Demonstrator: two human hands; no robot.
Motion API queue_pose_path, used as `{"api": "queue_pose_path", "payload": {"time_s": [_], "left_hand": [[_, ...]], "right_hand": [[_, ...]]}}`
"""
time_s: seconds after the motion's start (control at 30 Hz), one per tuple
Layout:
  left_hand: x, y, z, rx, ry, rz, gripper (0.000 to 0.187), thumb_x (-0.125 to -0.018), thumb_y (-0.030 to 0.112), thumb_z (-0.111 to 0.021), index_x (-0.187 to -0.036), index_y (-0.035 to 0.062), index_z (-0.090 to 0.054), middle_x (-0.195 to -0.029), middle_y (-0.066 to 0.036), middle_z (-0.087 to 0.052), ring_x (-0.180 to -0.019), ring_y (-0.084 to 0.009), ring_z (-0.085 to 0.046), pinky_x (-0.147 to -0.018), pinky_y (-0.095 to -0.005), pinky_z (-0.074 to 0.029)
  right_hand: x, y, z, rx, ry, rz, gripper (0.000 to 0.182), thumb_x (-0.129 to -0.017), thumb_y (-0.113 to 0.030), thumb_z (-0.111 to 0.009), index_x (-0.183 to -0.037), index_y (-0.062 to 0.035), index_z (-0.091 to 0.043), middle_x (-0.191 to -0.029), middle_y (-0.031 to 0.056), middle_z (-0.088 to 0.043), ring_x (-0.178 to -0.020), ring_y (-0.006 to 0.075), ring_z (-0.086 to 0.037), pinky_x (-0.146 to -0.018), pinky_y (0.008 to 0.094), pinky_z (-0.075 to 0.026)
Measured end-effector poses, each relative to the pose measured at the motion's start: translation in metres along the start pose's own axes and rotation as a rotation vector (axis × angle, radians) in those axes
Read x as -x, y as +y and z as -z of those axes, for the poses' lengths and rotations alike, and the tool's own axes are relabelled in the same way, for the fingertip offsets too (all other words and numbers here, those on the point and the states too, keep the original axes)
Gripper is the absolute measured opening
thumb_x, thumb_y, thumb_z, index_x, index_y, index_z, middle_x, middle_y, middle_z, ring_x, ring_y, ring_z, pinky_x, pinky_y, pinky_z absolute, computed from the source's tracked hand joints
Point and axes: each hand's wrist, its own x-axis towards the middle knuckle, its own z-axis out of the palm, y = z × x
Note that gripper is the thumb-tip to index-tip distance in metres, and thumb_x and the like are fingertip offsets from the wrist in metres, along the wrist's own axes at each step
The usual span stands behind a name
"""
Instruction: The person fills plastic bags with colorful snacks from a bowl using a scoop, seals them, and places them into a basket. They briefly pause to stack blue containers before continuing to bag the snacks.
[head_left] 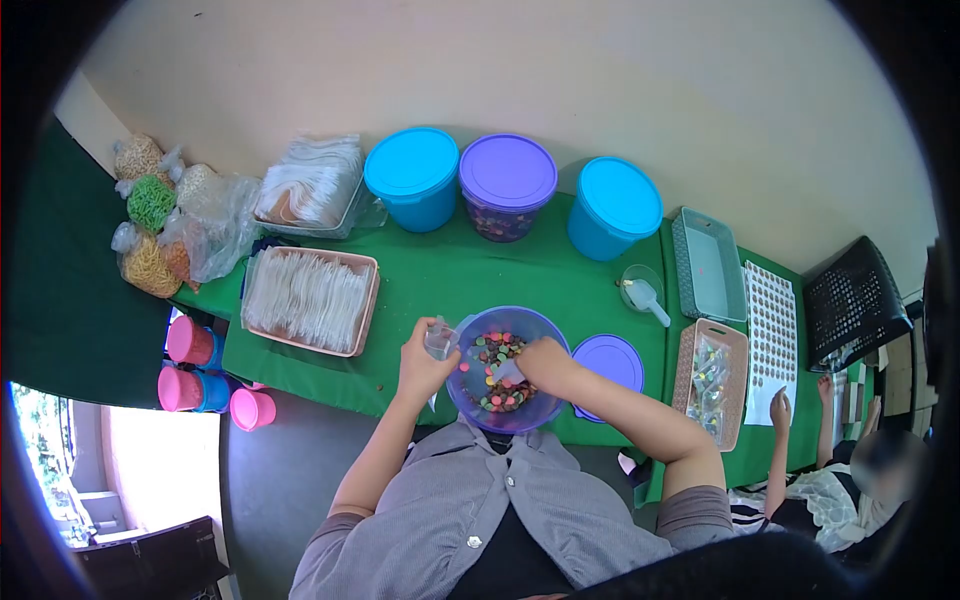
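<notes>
A purple tub with colourful round candies inside stands at the table's front edge, close to my body. My left hand is closed on a small clear plastic bag at the tub's left rim. Inside the tub, my right hand grips a pale translucent scoop resting among the candies. Its fingers are partly hidden. A round purple lid lies to the right of the tub, beneath my right forearm.
Lidded buckets line the back. Baskets of clear bags stand left. A bowl with a scoop, a tray, a basket of filled packets and a sticker sheet are right. A co-worker sits far right.
</notes>
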Motion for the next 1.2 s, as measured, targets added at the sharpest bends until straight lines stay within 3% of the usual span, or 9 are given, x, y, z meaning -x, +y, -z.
{"api": "queue_pose_path", "payload": {"time_s": [0.17, 0.3, 0.4, 0.5, 0.57, 0.7, 0.93, 1.1, 1.2], "left_hand": [[0.017, 0.042, -0.005, 0.090, -0.036, -0.120, 0.039, -0.069, 0.011, -0.073, -0.103, 0.0059, -0.053, -0.094, -0.011, -0.069, -0.087, -0.0208, -0.068, -0.078, -0.0326, -0.052], [0.022, 0.045, -0.017, 0.071, -0.046, -0.254, 0.044, -0.066, 0.010, -0.077, -0.104, 0.0054, -0.055, -0.095, -0.011, -0.069, -0.088, -0.0216, -0.068, -0.078, -0.0328, -0.053], [0.020, 0.042, -0.020, 0.040, -0.062, -0.285, 0.046, -0.065, 0.010, -0.078, -0.104, 0.0055, -0.056, -0.097, -0.011, -0.069, -0.089, -0.0229, -0.068, -0.079, -0.0332, -0.053], [0.020, 0.035, -0.023, 0.081, -0.049, -0.282, 0.046, -0.064, 0.009, -0.078, -0.104, 0.0053, -0.056, -0.098, -0.011, -0.069, -0.089, -0.0237, -0.069, -0.079, -0.0336, -0.053], [0.021, 0.036, -0.025, 0.089, -0.046, -0.252, 0.047, -0.063, 0.009, -0.078, -0.104, 0.0052, -0.056, -0.098, -0.012, -0.069, -0.089, -0.0237, -0.069, -0.079, -0.0337, -0.053], [0.021, 0.029, -0.026, 0.085, -0.015, -0.217, 0.048, -0.063, 0.011, -0.078, -0.105, 0.0045, -0.056, -0.098, -0.012, -0.069, -0.088, -0.0233, -0.069, -0.079, -0.0336, -0.053], [0.013, 0.023, -0.011, 0.100, 0.000, -0.159, 0.044, -0.068, 0.012, -0.077, -0.106, 0.0047, -0.056, -0.096, -0.013, -0.069, -0.088, -0.0231, -0.069, -0.078, -0.0330, -0.053], [0.005, 0.017, -0.009, 0.048, 0.095, -0.187, 0.043, -0.070, 0.012, -0.075, -0.107, 0.0046, -0.055, -0.095, -0.012, -0.069, -0.090, -0.0231, -0.068, -0.079, -0.0332, -0.053], [0.003, 0.006, -0.011, 0.008, 0.098, -0.161, 0.042, -0.070, 0.012, -0.074, -0.107, 0.0044, -0.055, -0.096, -0.011, -0.069, -0.091, -0.0232, -0.068, -0.080, -0.0333, -0.053]], "right_hand": [[0.010, -0.001, 0.010, 0.297, 0.049, -0.263, 0.013, -0.078, -0.017, -0.059, -0.070, -0.0126, -0.068, -0.070, 0.0076, -0.066, -0.075, 0.0231, -0.066, -0.066, 0.0380, -0.045], [0.010, 0.004, -0.014, 0.205, 0.041, -0.293, 0.017, -0.081, -0.020, -0.059, -0.068, -0.0115, -0.068, -0.074, 0.0089, -0.068, -0.080, 0.0230, -0.067, -0.067, 0.0385, -0.046], [0.014, -0.003, -0.037, -0.008, -0.168, -0.284, 0.015, -0.082, -0.017, -0.057, -0.082, -0.0074, -0.068, -0.082, 0.0137, -0.068, -0.084, 0.0258, -0.067, -0.068, 0.0409, -0.048], [0.011, -0.009, -0.076, -0.348, -0.042, -0.247, 0.018, -0.084, -0.010, -0.053, -0.098, -0.0029, -0.062, -0.079, 0.0141, -0.066, -0.078, 0.0267, -0.066, -0.067, 0.0379, -0.050], [-0.002, -0.018, -0.098, -0.912, 0.006, -0.252, 0.020, -0.093, -0.014, -0.046, -0.107, -0.0028, -0.055, -0.081, 0.0127, -0.064, -0.073, 0.0262, -0.063, -0.068, 0.0381, -0.049], [-0.015, -0.040, -0.089, -1.645, 0.075, -0.450, 0.022, -0.101, -0.020, -0.040, -0.107, -0.0047, -0.055, -0.073, 0.0021, -0.055, -0.063, 0.0110, -0.050, -0.058, 0.0257, -0.042], [0.001, -0.038, -0.058, -1.631, 0.272, -0.427, 0.023, -0.101, -0.021, -0.041, -0.103, -0.0043, -0.057, -0.071, -0.0009, -0.051, -0.061, 0.0083, -0.047, -0.057, 0.0232, -0.039], [0.018, -0.046, -0.031, -1.102, 0.559, -0.527, 0.034, -0.097, -0.030, -0.050, -0.097, 0.0012, -0.063, -0.072, 0.0148, -0.064, -0.067, 0.0264, -0.061, -0.063, 0.0376, -0.046], [0.030, -0.049, -0.006, -1.092, 0.578, -0.607, 0.038, -0.095, -0.034, -0.052, -0.093, 0.0017, -0.064, -0.077, 0.0203, -0.065, -0.071, 0.0348, -0.063, -0.066, 0.0415, -0.047]]}}
